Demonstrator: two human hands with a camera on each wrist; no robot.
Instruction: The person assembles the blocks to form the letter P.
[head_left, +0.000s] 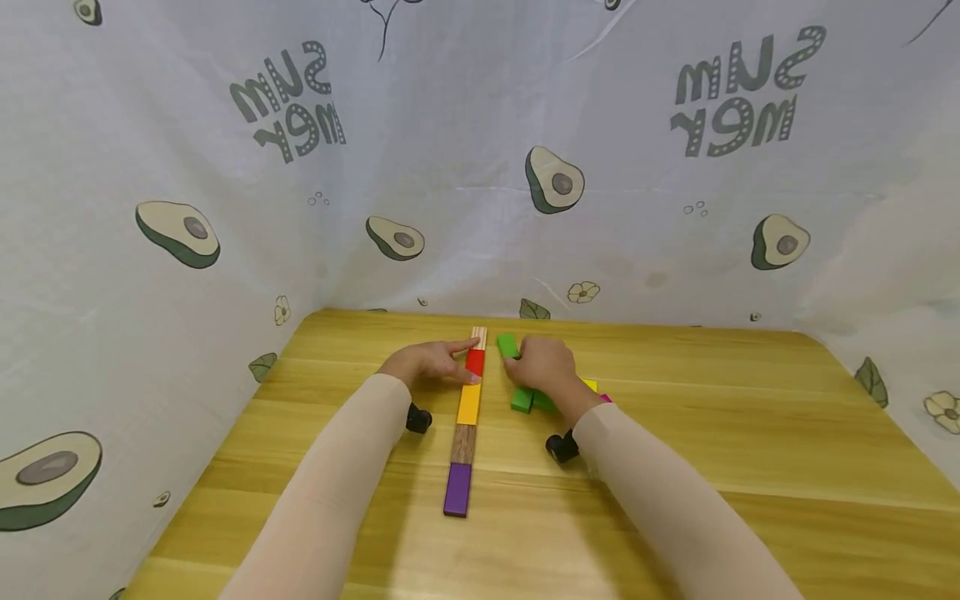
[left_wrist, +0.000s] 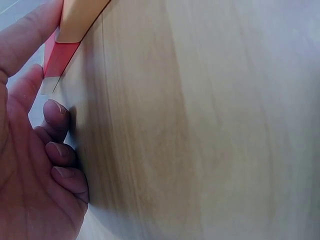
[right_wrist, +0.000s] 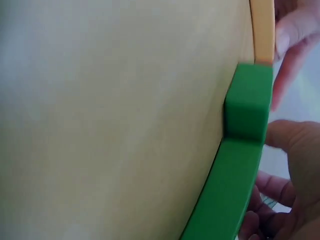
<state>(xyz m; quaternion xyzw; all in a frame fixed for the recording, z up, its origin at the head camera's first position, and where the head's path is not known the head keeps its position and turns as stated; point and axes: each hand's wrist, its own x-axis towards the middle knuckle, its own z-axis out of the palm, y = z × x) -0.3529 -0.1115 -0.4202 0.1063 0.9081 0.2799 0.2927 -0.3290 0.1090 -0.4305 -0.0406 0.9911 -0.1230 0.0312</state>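
Observation:
A straight row of blocks runs up the table: purple (head_left: 457,490), dark brown wood-grain (head_left: 463,444), orange (head_left: 469,403), red (head_left: 475,362) and a pale striped block (head_left: 479,337) at the far end. My left hand (head_left: 431,364) reaches in from the left, thumb at the red and orange blocks, index finger at the striped one. In the left wrist view its other fingers curl loosely beside the row. My right hand (head_left: 543,367) pinches at a green block (head_left: 507,345), partly hiding it. More green blocks (head_left: 522,399) lie under and beside this hand.
Yellow (head_left: 591,385) and magenta (head_left: 606,398) blocks show partly behind the right wrist. Black wrist cameras (head_left: 562,447) sit low over the wooden table (head_left: 712,400). A white avocado-print curtain (head_left: 465,150) hangs along the table's back and sides.

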